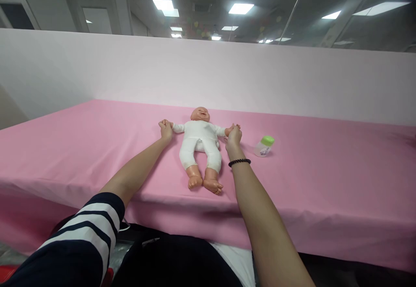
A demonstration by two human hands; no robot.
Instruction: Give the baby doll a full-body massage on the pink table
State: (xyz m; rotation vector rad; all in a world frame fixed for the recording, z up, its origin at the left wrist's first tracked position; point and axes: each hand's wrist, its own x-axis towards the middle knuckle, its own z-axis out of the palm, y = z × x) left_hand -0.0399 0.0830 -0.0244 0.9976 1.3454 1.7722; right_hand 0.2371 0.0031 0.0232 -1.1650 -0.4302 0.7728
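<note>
A baby doll (199, 136) with a white cloth body lies on its back on the pink sheet, its head toward the wall and its bare feet toward me. My left hand (166, 131) is closed around the doll's hand on the left side. On the other side, my right hand (234, 136) grips the doll's other hand, whose small fingers show above mine. Both doll arms are stretched out sideways. A black beaded bracelet (239, 162) circles my right wrist.
To the right of my right hand, a clear bottle with a green cap (264, 146) stands on the pink-covered table (325, 170). A low white wall (208, 70) runs along the back, with glass above it. The table's front edge lies close to my body.
</note>
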